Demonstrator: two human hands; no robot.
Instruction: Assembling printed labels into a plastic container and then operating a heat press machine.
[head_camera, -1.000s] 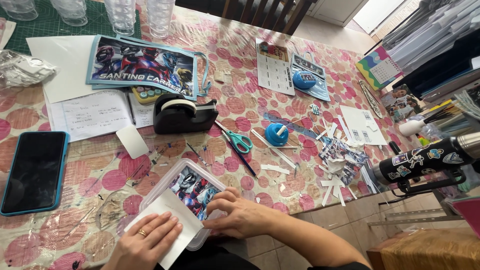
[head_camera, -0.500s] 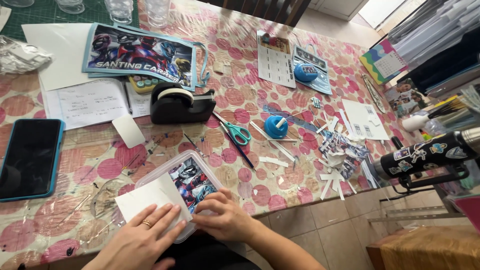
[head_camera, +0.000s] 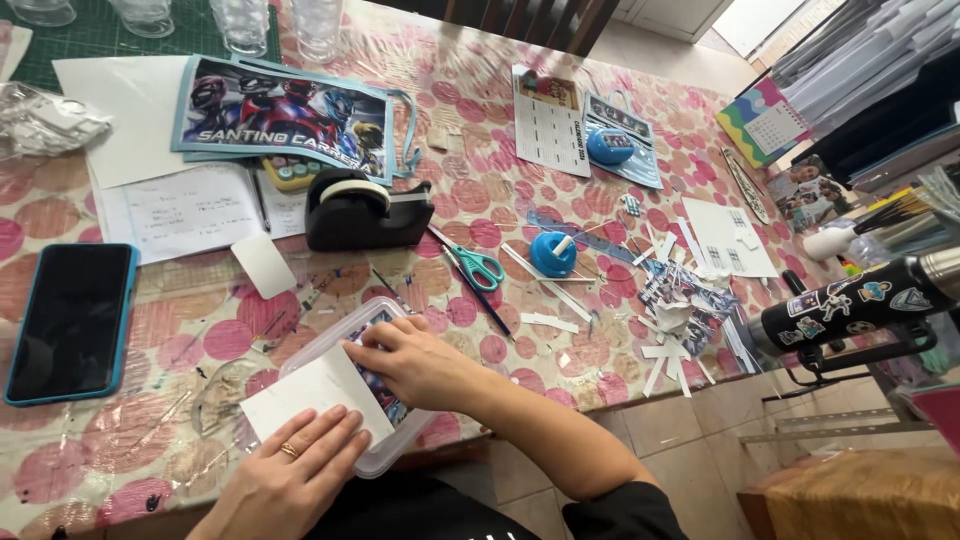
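A clear plastic container (head_camera: 318, 345) lies at the table's near edge, holding colourful printed cards (head_camera: 385, 398). A white paper sheet (head_camera: 310, 400) lies across its left part. My left hand (head_camera: 290, 478), with a ring on one finger, rests flat on the near end of that sheet. My right hand (head_camera: 418, 362) lies over the container, fingertips touching the cards and the sheet's edge. Whether those fingers pinch anything is hidden.
A black tape dispenser (head_camera: 362, 207), teal-handled scissors (head_camera: 474, 264) and a blue round holder (head_camera: 552, 253) sit beyond the container. A phone (head_camera: 68, 320) in a teal case lies left. Paper strips (head_camera: 668, 340) litter the right side. A printed banner (head_camera: 283, 117), papers and several glasses (head_camera: 244, 22) stand farther back.
The view has shifted slightly. My left hand has slid a little along the white sheet, and my right hand has moved up over the cards in the container.
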